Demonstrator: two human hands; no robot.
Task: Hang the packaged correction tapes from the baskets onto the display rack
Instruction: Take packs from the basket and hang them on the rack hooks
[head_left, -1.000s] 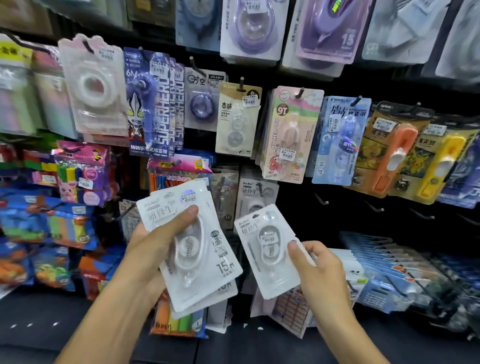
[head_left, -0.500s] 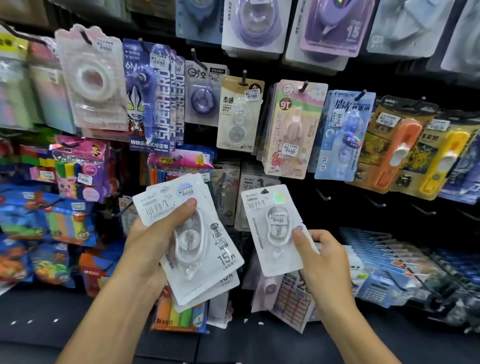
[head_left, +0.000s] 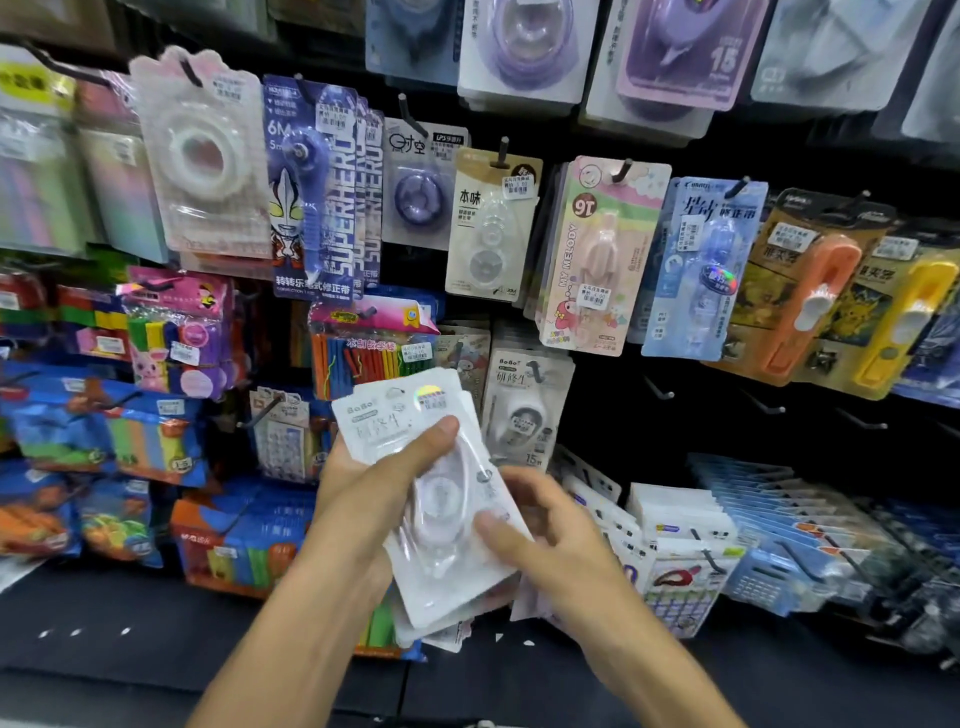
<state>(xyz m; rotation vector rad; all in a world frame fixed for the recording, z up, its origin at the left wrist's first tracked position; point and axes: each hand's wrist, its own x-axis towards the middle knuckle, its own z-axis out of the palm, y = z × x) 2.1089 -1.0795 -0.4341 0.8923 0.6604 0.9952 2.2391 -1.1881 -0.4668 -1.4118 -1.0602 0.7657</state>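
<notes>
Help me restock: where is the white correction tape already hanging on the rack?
In the head view, the hung white pack sits mid-rack, just right of the stack in the left hand, below the beige pack.

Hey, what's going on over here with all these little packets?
A person is stocking a shop display rack with packaged correction tapes. The left hand grips a small stack of white packs, thumb pressed across the top one. The right hand pinches the right edge of the stack, seemingly to take a pack. A matching white pack already hangs on a hook just behind, and several bare hooks stand to the right of it.
</notes>
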